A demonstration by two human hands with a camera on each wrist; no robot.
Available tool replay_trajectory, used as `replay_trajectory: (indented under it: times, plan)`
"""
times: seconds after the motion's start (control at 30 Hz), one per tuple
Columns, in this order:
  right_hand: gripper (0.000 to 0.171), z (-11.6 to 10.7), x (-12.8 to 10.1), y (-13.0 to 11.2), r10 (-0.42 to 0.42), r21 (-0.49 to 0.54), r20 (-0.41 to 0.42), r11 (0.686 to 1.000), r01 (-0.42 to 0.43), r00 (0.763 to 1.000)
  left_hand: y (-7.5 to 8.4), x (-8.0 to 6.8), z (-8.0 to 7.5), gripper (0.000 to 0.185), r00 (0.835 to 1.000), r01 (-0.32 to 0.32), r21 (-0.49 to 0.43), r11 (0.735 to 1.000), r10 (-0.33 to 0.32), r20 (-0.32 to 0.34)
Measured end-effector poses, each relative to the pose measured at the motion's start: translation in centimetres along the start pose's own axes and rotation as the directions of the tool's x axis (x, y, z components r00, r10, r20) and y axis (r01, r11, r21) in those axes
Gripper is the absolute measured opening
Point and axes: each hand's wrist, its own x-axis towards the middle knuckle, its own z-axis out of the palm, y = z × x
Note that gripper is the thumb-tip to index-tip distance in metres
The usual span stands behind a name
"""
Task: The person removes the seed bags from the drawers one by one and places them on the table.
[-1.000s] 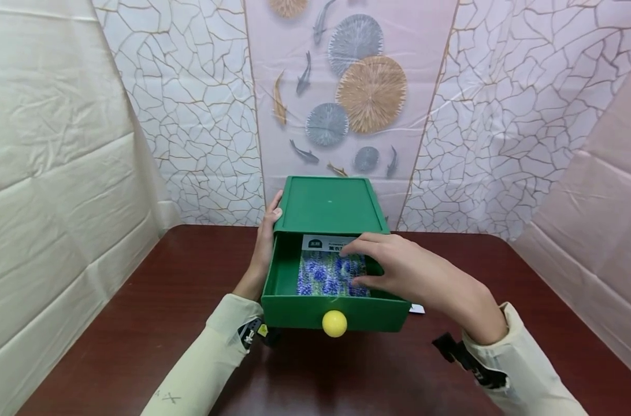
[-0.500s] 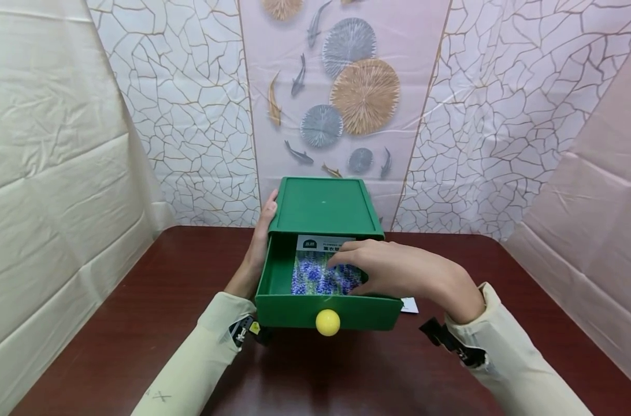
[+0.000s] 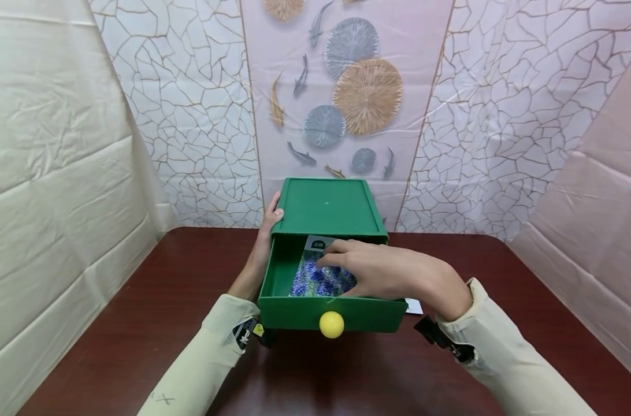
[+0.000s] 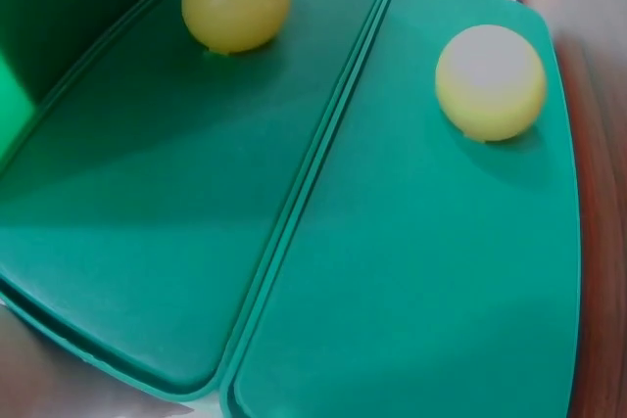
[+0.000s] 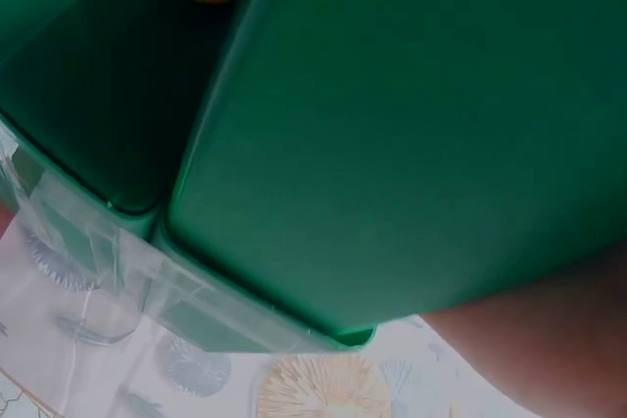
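A green plastic drawer box [image 3: 326,205] stands on the table, its top drawer [image 3: 294,312] pulled out by a round yellow knob [image 3: 331,325]. Inside the drawer lies a seed packet [image 3: 315,280] printed with purple-blue flowers, turned askew. My right hand [image 3: 383,268] reaches in from the right, fingers curved over the packet and thumb near its front edge; the packet's right part is hidden beneath the hand. My left hand [image 3: 260,251] rests against the box's left side, fingers stretched along it. Two lower drawer fronts with yellow knobs [image 4: 490,83] fill the left wrist view.
A small white card [image 3: 414,305] shows on the table just right of the drawer. The dark red table [image 3: 190,277] extends on both sides of the box. Hanging cloths surround it, with a patterned one [image 3: 367,95] behind.
My right hand has moved left and deeper over the seed packet. The packet, earlier lying square in the drawer, is now turned askew. My left hand stays against the box.
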Motion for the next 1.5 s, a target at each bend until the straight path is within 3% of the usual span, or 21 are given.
replay_trajectory:
  times: [0.47, 0.7, 0.87, 1.07, 1.5]
  plan:
    - [0.083, 0.0, 0.8, -0.1, 0.091, -0.044, 0.094, 0.995, -0.087, 0.991, 0.4, 0.0, 0.5, 0.08, 1.0, -0.015, -0.001, 1.0, 0.015, -0.013]
    - [0.072, 0.0, 1.4, -0.6, 0.15, -0.083, 0.092, 0.986, -0.142, 0.984, 0.4, 0.0, 0.3, 0.079, 1.0, -0.01, 0.03, 1.0, 0.011, -0.019]
    - [0.078, 0.0, 1.8, -0.7, 0.163, -0.085, 0.092, 0.984, -0.155, 0.982, 0.3, 0.0, 0.2, 0.078, 1.0, -0.003, 0.031, 1.0, 0.003, -0.02]
    - [0.085, -0.1, 2.0, -0.9, 0.148, -0.053, 0.117, 0.988, -0.142, 0.982, 0.2, -0.1, 0.1, 0.077, 1.0, -0.005, 0.044, 0.999, 0.006, -0.015]
    - [0.059, -0.9, 1.2, -1.3, 0.057, 0.004, 0.12, 0.998, -0.058, 0.991, 0.0, -0.2, 0.1, 0.077, 1.0, 0.006, 0.048, 0.999, -0.005, -0.01]
